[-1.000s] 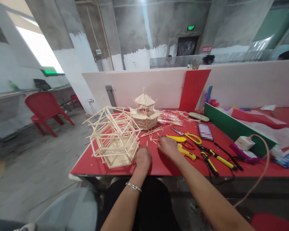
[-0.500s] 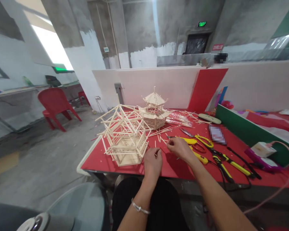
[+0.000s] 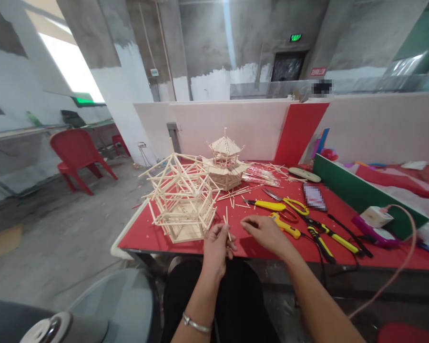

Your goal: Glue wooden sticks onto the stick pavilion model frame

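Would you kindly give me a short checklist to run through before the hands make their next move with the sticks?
1. Left hand grips the thin sticks firmly, ends pointing up: ok.
2. Right hand free of tools: ok.
3. Right hand's pinched fingertips hold a stick: cannot tell.
4. Open stick frame stands upright on the red table, beside the left hand: ok.
5. Frame well back from the table's edge: not ok, it sits near the front corner.
6. Yellow-handled tools lie close beyond the right hand: ok.
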`<state>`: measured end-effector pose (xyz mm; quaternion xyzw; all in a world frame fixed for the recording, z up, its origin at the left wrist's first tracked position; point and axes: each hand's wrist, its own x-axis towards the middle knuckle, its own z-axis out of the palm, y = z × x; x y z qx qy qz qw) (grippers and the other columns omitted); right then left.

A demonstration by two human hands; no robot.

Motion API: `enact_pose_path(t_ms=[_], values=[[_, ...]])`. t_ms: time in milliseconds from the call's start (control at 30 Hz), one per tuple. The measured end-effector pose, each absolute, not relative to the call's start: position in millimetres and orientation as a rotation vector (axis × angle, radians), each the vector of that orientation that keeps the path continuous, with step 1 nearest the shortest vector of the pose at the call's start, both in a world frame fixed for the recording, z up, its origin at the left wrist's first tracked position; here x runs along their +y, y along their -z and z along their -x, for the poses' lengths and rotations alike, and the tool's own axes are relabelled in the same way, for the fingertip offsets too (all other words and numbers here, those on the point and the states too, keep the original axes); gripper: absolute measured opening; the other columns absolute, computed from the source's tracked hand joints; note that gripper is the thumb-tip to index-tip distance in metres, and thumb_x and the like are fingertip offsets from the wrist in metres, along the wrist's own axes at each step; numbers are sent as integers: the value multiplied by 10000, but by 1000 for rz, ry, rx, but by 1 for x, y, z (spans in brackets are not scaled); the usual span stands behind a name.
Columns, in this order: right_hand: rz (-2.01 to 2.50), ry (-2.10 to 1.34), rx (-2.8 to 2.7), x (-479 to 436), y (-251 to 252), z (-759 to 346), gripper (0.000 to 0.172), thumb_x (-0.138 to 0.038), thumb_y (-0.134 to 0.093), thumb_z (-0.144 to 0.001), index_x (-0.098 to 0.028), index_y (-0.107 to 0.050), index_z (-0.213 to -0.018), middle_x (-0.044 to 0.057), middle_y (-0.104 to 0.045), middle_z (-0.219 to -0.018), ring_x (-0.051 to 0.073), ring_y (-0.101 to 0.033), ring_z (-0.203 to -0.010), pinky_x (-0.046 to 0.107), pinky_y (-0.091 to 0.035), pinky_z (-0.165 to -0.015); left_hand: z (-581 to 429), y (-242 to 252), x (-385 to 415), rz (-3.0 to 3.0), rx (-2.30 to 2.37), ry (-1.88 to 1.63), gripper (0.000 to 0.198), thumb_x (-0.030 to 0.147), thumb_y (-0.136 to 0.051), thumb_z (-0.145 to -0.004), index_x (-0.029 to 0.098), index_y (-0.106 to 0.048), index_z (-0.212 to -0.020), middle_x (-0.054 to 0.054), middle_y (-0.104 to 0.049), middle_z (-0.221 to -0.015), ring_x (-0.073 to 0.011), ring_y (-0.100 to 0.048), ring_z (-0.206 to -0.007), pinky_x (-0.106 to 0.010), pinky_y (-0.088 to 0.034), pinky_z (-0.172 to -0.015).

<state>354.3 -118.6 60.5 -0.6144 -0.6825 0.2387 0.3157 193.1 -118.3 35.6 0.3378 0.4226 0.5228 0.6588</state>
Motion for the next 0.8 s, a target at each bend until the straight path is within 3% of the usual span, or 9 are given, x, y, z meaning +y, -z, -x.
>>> enact_pose_path(t_ms=[167,367,500,567,700,800], values=[[1585,-577,-1823,-107,-70,-353,263,-370,-521,-879,-206,-726,-895,47,-733,-841,192,-646,-781,280,-439,-692,-183,-46,-129,-682,931,-1165,433,361,-826,-597,129,-605,-890,-4,-637,-664,-138,-632,-509,-181,-445,-344],[1231,-824,-1736,-143,-80,-315,345,-430,-485,-930,-192,-698,-798,12,-668,-743,141,-601,-715,237,-438,-639,-172,-71,-155,-634,849,-1138,311,356,-789,-679,120,-624,-797,7,-598,-611,-96,-571,-443,-162,-422,-335],[1146,-600,-1637,-173,-87,-293,201,-324,-548,-910,-213,-684,-1007,26,-654,-826,128,-596,-711,227,-454,-596,-163,-88,-166,-512,842,-1204,318,316,-818,-645,130,-640,-831,-3,-630,-647,-87,-567,-461,-154,-416,-359],[1114,-395,-1638,-183,-88,-285,227,-267,-619,-860,-223,-661,-1079,39,-653,-892,135,-602,-735,231,-467,-585,-158,-95,-168,-445,843,-1226,318,296,-831,-627,126,-649,-825,13,-615,-635,-45,-509,-438,-125,-364,-356],[1078,70,-1662,-188,-83,-273,238,-151,-679,-805,-218,-681,-1033,50,-664,-838,161,-612,-752,274,-493,-638,-151,-100,-166,-375,805,-1178,323,297,-839,-607,117,-652,-799,64,-496,-507,-7,-373,-378,-109,-198,-318],[1044,219,-1686,-183,-78,-265,265,-115,-665,-811,-209,-679,-1058,53,-677,-803,155,-609,-704,289,-493,-639,-148,-98,-163,-345,766,-1154,338,319,-840,-594,124,-630,-771,77,-470,-491,-3,-336,-359,-114,-166,-314]])
